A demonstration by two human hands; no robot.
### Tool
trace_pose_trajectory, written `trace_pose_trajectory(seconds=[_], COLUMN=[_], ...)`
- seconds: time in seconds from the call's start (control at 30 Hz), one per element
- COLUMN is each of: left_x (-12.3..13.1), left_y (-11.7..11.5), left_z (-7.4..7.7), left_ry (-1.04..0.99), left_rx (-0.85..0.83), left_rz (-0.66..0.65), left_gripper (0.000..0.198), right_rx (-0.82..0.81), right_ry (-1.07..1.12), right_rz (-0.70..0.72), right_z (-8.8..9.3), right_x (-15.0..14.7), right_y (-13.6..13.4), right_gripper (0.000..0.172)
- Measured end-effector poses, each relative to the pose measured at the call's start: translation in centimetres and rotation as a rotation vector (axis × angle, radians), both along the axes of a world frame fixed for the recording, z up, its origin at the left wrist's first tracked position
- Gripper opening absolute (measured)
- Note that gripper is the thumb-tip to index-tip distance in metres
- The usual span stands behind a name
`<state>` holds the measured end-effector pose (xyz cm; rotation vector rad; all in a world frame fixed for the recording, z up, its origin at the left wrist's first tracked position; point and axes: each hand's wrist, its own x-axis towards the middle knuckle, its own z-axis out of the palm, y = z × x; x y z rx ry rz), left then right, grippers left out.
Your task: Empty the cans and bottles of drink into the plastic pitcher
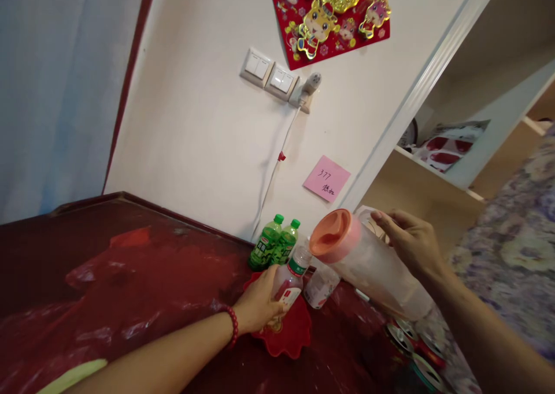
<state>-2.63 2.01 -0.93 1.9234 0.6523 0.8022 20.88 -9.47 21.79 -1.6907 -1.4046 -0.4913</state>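
My left hand (pixel 262 304), a red bead bracelet at its wrist, is closed around a clear plastic bottle (pixel 295 274) with a green band and a white-and-red label. The bottle leans slightly to the right, its open mouth upward, in front of a red scalloped dish (pixel 288 333). In my right hand (pixel 407 241) is a translucent pitcher (pixel 377 272) with an orange lid, tipped so that its lid end is beside the bottle's mouth. The fingers hide most of the pitcher's handle. Whether liquid is flowing cannot be made out.
Two green-capped drink bottles (pixel 265 244) stand behind the dish by the wall. A small clear container (pixel 321 285) sits under the pitcher's lid. Several cans (pixel 422 374) are at the lower right. A white cable (pixel 277 171) hangs from the wall socket to the dark red table (pixel 143 301).
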Motion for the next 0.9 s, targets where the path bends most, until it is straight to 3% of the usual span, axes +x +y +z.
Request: trace_pose_trajectory(seconds=[0.9], left_x=[0.0], left_y=[0.2], left_z=[-0.5], left_ry=[-0.038], left_rx=[0.018], left_rz=[-0.01], left_gripper=[0.065], right_rx=[-0.038], right_ry=[-0.086], right_rz=[0.014], right_z=[1.2], right_x=[-1.2], right_y=[0.4], right_gripper=[0.062])
